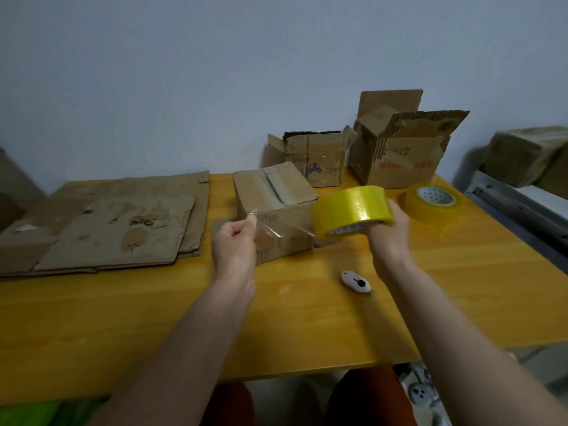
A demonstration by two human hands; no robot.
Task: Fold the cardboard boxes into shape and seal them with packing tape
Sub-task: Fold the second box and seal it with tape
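My right hand (389, 229) grips a yellow roll of packing tape (352, 210) held in the air above the table. A clear strip of tape (282, 230) stretches from the roll leftward to my left hand (235, 238), which pinches its free end. Just behind the strip stands a small folded cardboard box (273, 198) with its top flaps down. Two more boxes stand at the back with flaps up: a small one (316, 158) and a taller one (399, 149).
Flattened cardboard boxes (116, 222) are stacked on the left of the yellow wooden table (307, 327). A second tape roll (435, 202) lies at the right. A small white box cutter (356, 281) lies near my right forearm. Another box (528, 155) sits off the table, far right.
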